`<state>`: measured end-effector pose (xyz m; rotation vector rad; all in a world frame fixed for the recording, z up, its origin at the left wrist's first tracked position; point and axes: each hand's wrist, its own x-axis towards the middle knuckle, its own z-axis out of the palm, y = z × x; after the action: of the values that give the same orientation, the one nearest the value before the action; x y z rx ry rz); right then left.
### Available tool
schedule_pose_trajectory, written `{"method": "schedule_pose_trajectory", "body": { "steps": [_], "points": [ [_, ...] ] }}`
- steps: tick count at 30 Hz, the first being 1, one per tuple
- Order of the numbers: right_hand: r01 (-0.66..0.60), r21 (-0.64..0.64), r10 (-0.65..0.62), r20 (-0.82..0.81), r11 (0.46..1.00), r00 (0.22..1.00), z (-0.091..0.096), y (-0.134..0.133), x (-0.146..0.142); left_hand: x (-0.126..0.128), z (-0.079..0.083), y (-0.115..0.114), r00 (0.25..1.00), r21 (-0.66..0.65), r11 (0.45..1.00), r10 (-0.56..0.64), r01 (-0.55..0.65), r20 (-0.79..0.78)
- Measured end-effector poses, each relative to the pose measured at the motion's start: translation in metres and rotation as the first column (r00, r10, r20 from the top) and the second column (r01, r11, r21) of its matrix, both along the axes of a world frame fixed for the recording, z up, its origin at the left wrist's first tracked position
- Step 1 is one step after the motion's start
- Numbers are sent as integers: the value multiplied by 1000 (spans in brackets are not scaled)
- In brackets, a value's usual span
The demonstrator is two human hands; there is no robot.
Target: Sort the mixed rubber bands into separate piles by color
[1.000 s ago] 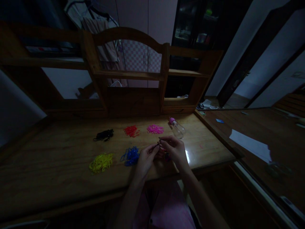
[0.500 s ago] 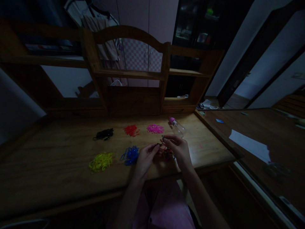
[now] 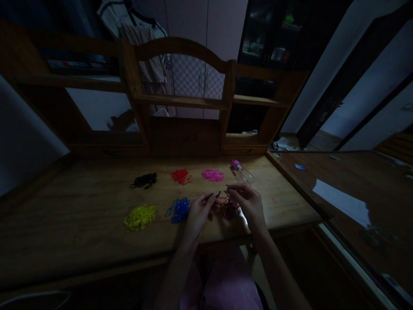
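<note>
My left hand (image 3: 199, 212) pinches a black rubber band (image 3: 218, 194), whose loop sticks out past the fingertips. Close beside it, my right hand (image 3: 247, 200) is closed at the fingertips on another dark band (image 3: 227, 187); dim light hides its exact shape. Beneath and between the hands lies a mixed pile of coloured rubber bands (image 3: 231, 210), partly covered by my right hand. Left of my left hand is a blue pile (image 3: 179, 210), with a yellow pile (image 3: 140, 217) farther left. Behind these are black (image 3: 144, 180), red (image 3: 180, 176) and pink (image 3: 213, 175) piles.
A clear bottle with a pink cap (image 3: 243, 172) lies behind my right hand. Wooden shelving (image 3: 183, 101) rises along the back of the desk (image 3: 93, 202). To the right, a brown surface (image 3: 342, 172) carries a white sheet (image 3: 342, 201) and a small blue card (image 3: 300, 167).
My hands have moved slightly apart, and the black band now shows between them at my left fingertips. The whole view has shifted a little, so the scene sits farther right.
</note>
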<state>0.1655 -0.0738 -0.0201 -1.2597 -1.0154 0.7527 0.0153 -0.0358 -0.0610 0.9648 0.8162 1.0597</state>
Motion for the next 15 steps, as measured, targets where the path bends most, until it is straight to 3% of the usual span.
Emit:
{"method": "schedule_pose_trajectory", "body": {
  "steps": [4, 8, 11, 15],
  "points": [
    [43, -13, -42, 46, 999, 998, -9, 2, 10, 0, 0, 0, 984, -111, 994, 16, 4, 179],
    [90, -11, -86, 184, 996, 979, -15, 4, 17, -3, 10, -2, 899, -267, 959, 27, 101, 437],
    [88, -23, -81, 222, 996, 972, -15, 4, 20, -7, 19, -3, 829, -364, 907, 29, 213, 559],
    [46, -25, -41, 164, 999, 986, -9, 3, 19, -9, 25, -4, 713, -489, 826, 163, 279, 682]
  ]
}}
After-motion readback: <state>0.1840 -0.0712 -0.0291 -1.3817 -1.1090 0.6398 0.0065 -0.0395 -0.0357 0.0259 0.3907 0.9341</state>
